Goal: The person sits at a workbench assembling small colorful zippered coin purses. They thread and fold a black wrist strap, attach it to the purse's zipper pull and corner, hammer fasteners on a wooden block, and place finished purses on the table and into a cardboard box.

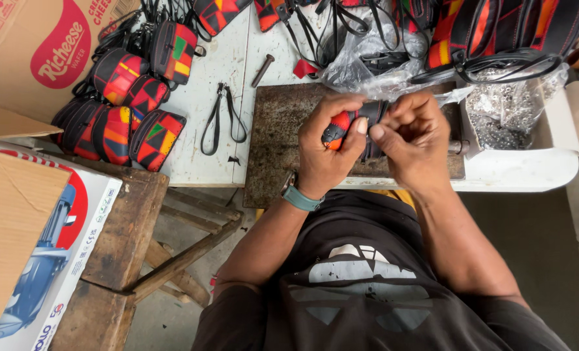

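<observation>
My left hand (325, 148) grips a small pouch (339, 129) of black, red and orange cloth, held above a rusty metal plate (277, 133) on the white table (227, 71). My right hand (414, 138) pinches the pouch's black end from the right, fingers closed on it. A teal watch sits on my left wrist. My fingers hide most of the pouch.
Several finished coloured pouches (128, 107) lie piled at the left. A loose black strap (221, 120) and a metal bolt (262, 70) rest on the table. A tray of small metal fittings (507, 114) stands at the right, cardboard boxes (39, 49) and a wooden stool (130, 227) at the left.
</observation>
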A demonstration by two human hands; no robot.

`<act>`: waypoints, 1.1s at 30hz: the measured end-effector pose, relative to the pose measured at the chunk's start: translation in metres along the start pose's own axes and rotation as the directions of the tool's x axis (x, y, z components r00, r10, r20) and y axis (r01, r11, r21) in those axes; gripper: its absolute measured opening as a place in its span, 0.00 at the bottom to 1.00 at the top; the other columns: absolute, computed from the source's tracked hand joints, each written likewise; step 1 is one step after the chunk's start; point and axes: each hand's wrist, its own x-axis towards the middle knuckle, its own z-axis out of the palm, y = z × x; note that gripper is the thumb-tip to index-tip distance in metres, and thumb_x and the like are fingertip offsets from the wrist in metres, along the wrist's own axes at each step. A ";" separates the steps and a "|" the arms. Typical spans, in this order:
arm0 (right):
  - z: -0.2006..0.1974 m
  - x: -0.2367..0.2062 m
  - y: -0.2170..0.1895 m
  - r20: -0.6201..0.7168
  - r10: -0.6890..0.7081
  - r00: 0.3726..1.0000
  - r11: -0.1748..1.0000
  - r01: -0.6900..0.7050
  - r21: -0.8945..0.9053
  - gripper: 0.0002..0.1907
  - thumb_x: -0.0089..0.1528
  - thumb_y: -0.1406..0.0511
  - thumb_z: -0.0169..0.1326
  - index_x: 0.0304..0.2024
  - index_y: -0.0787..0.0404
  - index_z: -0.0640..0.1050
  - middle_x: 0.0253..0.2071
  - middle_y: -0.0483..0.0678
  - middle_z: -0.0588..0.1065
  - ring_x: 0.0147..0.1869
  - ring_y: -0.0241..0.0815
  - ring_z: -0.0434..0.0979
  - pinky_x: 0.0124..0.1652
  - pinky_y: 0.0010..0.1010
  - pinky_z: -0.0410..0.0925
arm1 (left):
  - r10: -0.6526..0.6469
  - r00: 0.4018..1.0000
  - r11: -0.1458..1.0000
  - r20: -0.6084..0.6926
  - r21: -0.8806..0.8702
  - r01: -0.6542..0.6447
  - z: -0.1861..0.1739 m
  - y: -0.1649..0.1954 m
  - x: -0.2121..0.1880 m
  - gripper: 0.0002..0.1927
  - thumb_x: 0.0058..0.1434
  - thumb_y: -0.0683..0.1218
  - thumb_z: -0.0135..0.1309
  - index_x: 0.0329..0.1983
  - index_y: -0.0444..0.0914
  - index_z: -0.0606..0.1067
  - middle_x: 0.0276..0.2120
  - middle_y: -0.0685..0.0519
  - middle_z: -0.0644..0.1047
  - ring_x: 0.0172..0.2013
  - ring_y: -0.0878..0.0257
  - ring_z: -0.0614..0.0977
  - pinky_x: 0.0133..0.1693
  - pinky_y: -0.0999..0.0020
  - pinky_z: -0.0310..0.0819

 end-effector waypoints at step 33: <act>0.024 0.090 0.057 0.124 0.669 0.733 0.032 0.138 -0.990 0.17 0.65 0.50 0.54 0.45 0.52 0.83 0.35 0.47 0.81 0.37 0.44 0.81 0.44 0.41 0.74 | -0.583 0.802 0.787 0.130 0.337 0.517 -0.154 -0.031 -0.040 0.09 0.61 0.41 0.60 0.42 0.31 0.78 0.36 0.47 0.85 0.38 0.64 0.87 0.41 0.70 0.80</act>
